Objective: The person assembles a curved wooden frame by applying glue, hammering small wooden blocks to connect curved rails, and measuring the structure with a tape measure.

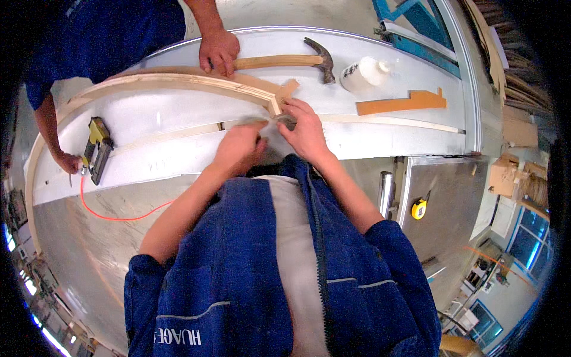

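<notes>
A curved wooden frame piece (pixel 238 87) with layered edges arcs across the white tabletop, its near end in front of me. My right hand (pixel 306 128) grips that end, fingers over its top and thumb below. Just left of it, my left hand (pixel 239 149) has its index finger reaching toward the same end and its thumb apart; I see nothing in it, and its other fingers are partly hidden. A small flat brown wooden piece (pixel 289 88) shows beyond the joint. Across the table, a co-worker's hand (pixel 219 52) presses on the curved piece.
A claw hammer (pixel 282 60), white bottle (pixel 364 74) and brown notched template (pixel 401 103) lie beyond my hands. At left, a nail gun (pixel 98 149) with an orange hose (pixel 122 219) sits by the co-worker's other hand (pixel 70 162). A yellow tape measure (pixel 419 208) rests at lower right.
</notes>
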{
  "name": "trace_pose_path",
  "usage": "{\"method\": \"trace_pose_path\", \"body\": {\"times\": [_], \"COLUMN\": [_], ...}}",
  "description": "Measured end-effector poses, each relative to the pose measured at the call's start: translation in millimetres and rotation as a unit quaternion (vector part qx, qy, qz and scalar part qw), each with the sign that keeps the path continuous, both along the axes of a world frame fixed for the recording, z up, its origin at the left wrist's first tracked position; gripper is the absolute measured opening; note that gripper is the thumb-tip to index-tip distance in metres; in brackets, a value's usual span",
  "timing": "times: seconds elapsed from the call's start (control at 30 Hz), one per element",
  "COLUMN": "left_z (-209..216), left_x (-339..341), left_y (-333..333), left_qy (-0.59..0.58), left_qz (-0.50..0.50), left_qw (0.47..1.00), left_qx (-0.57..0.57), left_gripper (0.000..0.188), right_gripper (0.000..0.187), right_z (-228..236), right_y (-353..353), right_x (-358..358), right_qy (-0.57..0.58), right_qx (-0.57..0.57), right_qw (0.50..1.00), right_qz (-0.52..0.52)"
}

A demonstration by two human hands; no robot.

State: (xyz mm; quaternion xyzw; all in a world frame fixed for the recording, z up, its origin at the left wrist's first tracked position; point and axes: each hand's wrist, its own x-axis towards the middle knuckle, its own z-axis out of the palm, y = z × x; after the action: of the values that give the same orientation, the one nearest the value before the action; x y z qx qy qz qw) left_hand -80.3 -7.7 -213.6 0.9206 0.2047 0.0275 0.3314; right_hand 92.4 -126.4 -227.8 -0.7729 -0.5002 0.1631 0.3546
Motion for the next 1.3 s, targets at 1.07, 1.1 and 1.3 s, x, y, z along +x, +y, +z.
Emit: {"method": "trace_pose_path", "body": {"times": [1.07,1.1,1.3], "left_z": [62,57,35], "left_x": [36,30,45], "left_y": [105,112,104], "left_qy": [0.031,0.01,-0.011], "left_qz": [-0.05,-0.037,-0.044], "left_qw": [0.971,0.973,0.948], "left_qx": [0.233,0.227,0.316], "left_gripper": [0.042,0.034,0.012], "right_gripper": [0.02,0.019,0.017], "right_z": [-25,-27,-17], "right_y": [-2,12,-4], "right_x": [38,41,51], "right_qy": [0.095,0.089,0.062], "right_qx": [0.024,0.047,0.02], "right_qw": [0.995,0.995,0.998], "right_qz": [-0.013,0.015,-0.007]}}
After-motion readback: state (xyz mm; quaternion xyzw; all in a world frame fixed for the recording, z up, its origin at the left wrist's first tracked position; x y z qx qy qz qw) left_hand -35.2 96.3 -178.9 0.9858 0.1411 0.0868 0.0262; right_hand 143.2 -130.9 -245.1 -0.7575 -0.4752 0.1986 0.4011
